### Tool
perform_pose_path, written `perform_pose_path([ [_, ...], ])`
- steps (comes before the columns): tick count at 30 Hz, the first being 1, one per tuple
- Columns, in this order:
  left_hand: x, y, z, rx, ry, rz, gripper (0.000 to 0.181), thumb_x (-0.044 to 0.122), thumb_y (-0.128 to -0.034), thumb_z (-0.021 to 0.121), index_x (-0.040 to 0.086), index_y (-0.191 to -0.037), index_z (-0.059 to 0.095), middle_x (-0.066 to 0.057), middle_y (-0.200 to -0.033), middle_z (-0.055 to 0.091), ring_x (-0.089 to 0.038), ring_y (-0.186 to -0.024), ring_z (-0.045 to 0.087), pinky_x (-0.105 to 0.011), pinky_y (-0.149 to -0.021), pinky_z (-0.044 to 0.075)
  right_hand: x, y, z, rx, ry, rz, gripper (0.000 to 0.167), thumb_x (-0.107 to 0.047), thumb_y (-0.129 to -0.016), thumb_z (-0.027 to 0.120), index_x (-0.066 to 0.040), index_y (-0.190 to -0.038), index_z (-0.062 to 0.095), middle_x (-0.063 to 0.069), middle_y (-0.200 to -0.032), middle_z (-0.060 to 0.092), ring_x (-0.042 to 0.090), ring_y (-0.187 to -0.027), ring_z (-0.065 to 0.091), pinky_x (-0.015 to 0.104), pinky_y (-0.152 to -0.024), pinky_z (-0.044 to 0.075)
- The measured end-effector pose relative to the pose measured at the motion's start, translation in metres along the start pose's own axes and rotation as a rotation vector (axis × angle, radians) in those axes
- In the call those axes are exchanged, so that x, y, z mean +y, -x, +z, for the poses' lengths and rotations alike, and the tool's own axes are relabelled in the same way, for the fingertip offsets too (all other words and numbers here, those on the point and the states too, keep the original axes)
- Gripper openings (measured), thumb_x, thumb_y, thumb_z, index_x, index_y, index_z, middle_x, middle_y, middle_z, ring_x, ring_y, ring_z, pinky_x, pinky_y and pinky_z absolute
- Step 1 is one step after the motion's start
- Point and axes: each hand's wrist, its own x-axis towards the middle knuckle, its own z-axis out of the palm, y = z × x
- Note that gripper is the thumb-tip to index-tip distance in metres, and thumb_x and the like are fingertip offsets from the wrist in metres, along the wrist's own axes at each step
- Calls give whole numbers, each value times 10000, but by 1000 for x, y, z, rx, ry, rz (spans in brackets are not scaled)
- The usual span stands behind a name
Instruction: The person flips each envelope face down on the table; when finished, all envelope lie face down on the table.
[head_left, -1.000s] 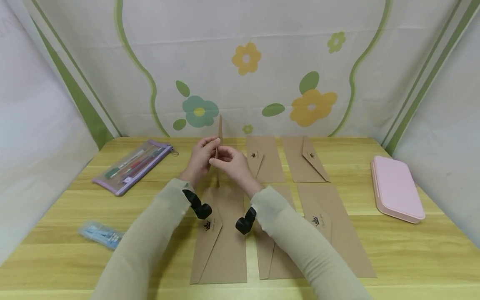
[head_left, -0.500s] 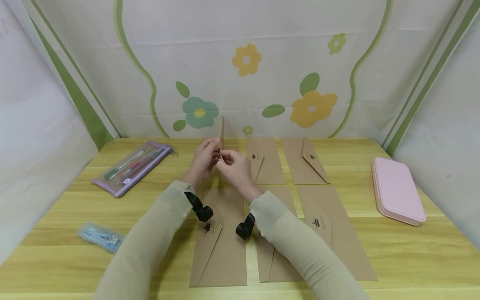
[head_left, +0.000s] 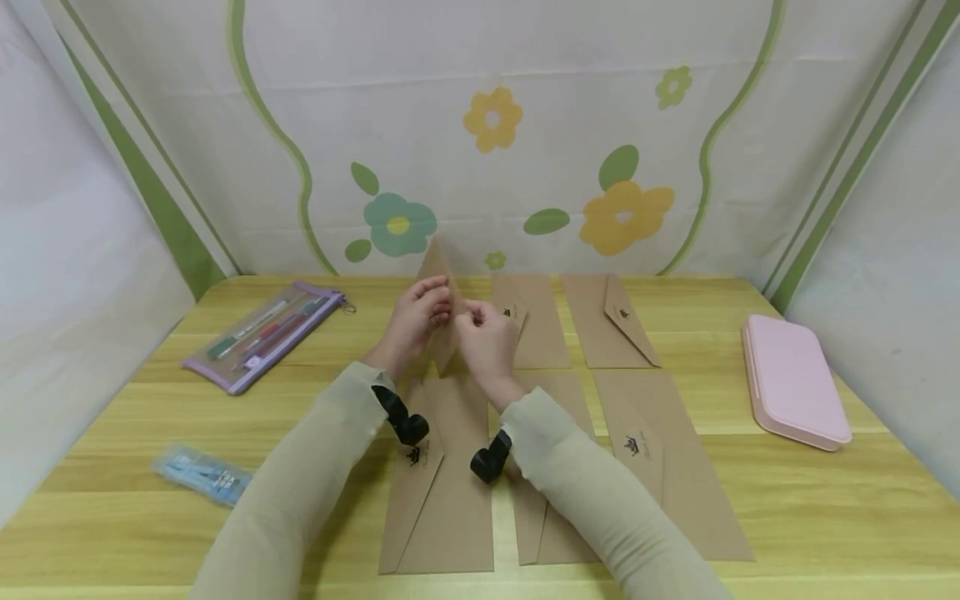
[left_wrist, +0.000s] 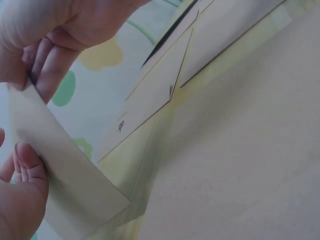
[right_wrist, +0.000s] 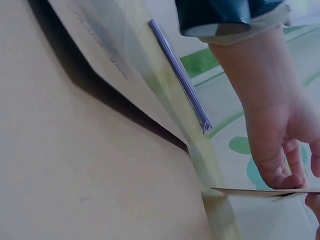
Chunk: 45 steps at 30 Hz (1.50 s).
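Observation:
A brown kraft-paper envelope [head_left: 432, 260] stands upright above the back of the table, between both hands. My left hand [head_left: 418, 321] holds it from the left; in the left wrist view its thumb lies on the paper of the envelope [left_wrist: 75, 170]. My right hand [head_left: 489, 340] pinches its edge on the right side, also visible at the upper left of the left wrist view. In the right wrist view the envelope [right_wrist: 260, 191] appears nearly edge-on below the left hand [right_wrist: 272, 135]. Whether its flap is lifted, I cannot tell.
More envelopes lie flat in two rows: front left [head_left: 457, 500], front middle [head_left: 566, 533], front right [head_left: 697, 483], back middle [head_left: 543, 321] and back right [head_left: 592, 325]. A purple-edged pencil pouch [head_left: 270, 333] and a blue packet [head_left: 201, 475] lie left. A pink case [head_left: 797, 375] lies right.
The held envelope has turned from edge-on, so its broad face now shows. My right hand has shifted a little to the right, away from the left hand. The flat envelopes stay put.

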Motion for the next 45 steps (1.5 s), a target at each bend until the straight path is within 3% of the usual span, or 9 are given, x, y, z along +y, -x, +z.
perform_pose_path([
  [5,-3,0,0,-20,37,-5,397,75,-928,506,12,-1314,437,3,-861,518,-91,-725,517,-179,-681,464,6,-2,-2,76,13,37,197,11,-758,571,31,-888,717,135,-795,703,190,-670,624,253,-576,500],
  [13,-5,6,-8,2,137,4,399,40,-933,493,-12,-1320,411,-2,-781,548,-84,-684,539,-173,-646,471,9,-8,-6,108,-66,245,204,-38,-778,570,-2,-916,715,117,-825,698,150,-682,609,182,-543,462],
  [16,-6,8,-14,59,176,37,360,16,-921,499,-35,-1273,446,-2,-753,541,-85,-661,536,-168,-600,459,8,-10,-8,119,-129,330,192,-46,-783,578,-8,-916,712,124,-844,692,119,-673,595,171,-544,468],
  [20,-10,10,-24,210,223,129,238,-42,-878,514,-59,-1115,534,14,-684,528,-78,-616,500,-171,-548,420,6,-11,-9,126,-248,444,162,-47,-805,604,0,-927,700,126,-849,679,107,-648,591,219,-592,518],
  [25,-12,12,-33,354,173,147,257,-48,-832,520,-32,-1087,538,16,-859,523,-72,-679,454,-198,-628,414,7,-11,-9,143,-388,554,140,-27,-819,615,12,-933,684,60,-822,623,82,-596,556,252,-584,514],
  [29,-15,11,-35,325,199,73,391,-66,-823,491,-13,-1210,466,19,-836,493,-79,-660,455,-195,-631,413,8,-9,-9,155,-437,600,156,-5,-817,590,25,-947,671,72,-873,601,68,-570,542,167,-504,431],
  [33,-19,10,-34,282,219,19,449,-70,-819,482,43,-1253,459,32,-758,495,-77,-629,487,-193,-623,428,8,-7,-9,159,-460,646,163,3,-815,571,28,-949,659,86,-939,581,72,-580,536,174,-544,444],
  [40,-20,9,-31,303,189,33,444,-69,-820,513,50,-1248,502,16,-780,511,-65,-601,489,-183,-578,425,9,-5,-10,130,-452,688,188,5,-804,549,-3,-958,656,96,-1055,577,102,-643,556,198,-601,475],
  [45,-18,5,-36,313,93,47,439,-77,-813,515,21,-1241,532,47,-729,481,-46,-601,462,-156,-557,405,11,-3,-15,-10,-378,637,315,31,-771,574,3,-1077,643,116,-1043,603,124,-675,619,231,-666,533],
])
